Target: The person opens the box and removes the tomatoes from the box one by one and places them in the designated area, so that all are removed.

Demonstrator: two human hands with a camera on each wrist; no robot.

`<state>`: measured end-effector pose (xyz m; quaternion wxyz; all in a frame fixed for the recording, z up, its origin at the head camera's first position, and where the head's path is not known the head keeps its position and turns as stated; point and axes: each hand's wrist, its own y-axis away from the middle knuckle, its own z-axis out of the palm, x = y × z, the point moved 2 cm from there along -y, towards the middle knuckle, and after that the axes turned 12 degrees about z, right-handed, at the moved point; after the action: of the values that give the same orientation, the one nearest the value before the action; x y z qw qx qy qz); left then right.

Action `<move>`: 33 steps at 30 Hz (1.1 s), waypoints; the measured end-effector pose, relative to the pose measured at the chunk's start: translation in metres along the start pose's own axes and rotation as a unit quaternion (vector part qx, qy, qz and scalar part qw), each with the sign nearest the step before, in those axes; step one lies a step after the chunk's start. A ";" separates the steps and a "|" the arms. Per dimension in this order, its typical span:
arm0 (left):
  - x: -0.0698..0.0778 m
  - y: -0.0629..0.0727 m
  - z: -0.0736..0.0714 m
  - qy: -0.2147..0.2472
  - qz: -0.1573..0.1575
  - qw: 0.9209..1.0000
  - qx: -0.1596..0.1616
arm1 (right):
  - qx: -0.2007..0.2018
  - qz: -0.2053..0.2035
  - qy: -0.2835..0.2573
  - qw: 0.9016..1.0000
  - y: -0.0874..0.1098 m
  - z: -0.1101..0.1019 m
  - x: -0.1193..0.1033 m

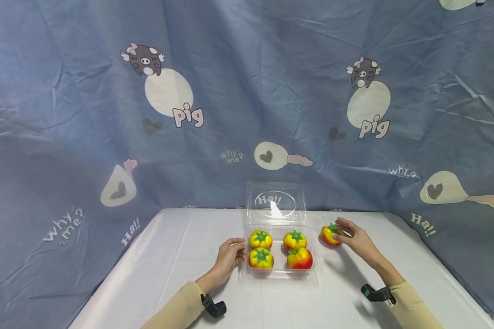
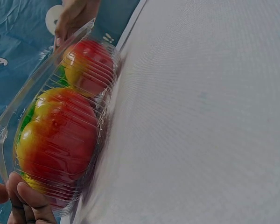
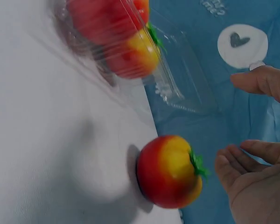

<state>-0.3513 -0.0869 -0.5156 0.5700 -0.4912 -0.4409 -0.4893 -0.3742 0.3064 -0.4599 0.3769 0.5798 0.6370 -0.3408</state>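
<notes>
A clear plastic clamshell box (image 1: 277,269) lies on the white table with its lid (image 1: 276,201) raised at the back. Several red-and-yellow tomatoes with green leafy tops, such as the front left one (image 1: 261,258), sit inside it in two columns with a gap between. At the box's left side my left hand (image 1: 229,257) pinches the rim, thumb and curled fingers (image 2: 35,198) either side of it. One more tomato (image 3: 170,171) rests on the table to the right of the box. Over it is my right hand (image 1: 354,237), thumb and fingers spread, a gap showing between them and the tomato.
The white table (image 1: 189,256) extends on both sides of the box. Behind it hangs a blue cloth (image 1: 230,91) with printed pigs and lettering. Black straps (image 1: 214,307) sit on both wrists over tan sleeves.
</notes>
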 end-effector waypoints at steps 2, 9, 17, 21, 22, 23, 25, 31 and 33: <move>-0.001 0.001 0.000 0.000 0.003 1.000 -0.002 | -0.003 -0.009 0.002 1.000 0.002 0.004 -0.003; -0.002 0.001 -0.001 0.003 0.001 1.000 -0.004 | -0.035 -0.020 0.001 0.999 0.008 0.015 -0.015; 0.004 0.001 0.001 0.003 -0.006 1.000 -0.005 | -0.087 -0.039 -0.019 0.995 0.012 0.028 -0.026; 0.012 0.003 0.001 0.015 -0.007 1.000 -0.010 | -0.104 -0.048 -0.011 0.993 0.012 0.035 -0.031; 0.016 0.004 0.001 0.017 -0.008 1.000 -0.013 | -0.109 -0.052 -0.008 0.993 0.012 0.036 -0.033; 0.016 0.004 0.001 0.019 -0.008 1.000 -0.013 | -0.111 -0.055 -0.005 0.992 0.012 0.037 -0.034; 0.024 0.008 0.002 0.022 -0.009 0.999 -0.021 | -0.116 -0.062 0.000 0.991 0.011 0.039 -0.035; 0.019 0.005 0.001 0.016 -0.017 1.000 -0.019 | -0.116 -0.066 0.018 0.991 0.013 0.043 -0.037; 0.011 0.002 0.000 0.018 -0.018 1.000 -0.015 | -0.118 -0.065 0.021 0.991 0.013 0.044 -0.037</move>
<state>-0.3475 -0.0878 -0.5048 0.5621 -0.4826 -0.4318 -0.5146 -0.3557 0.2519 -0.4489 0.4065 0.4955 0.7167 -0.2748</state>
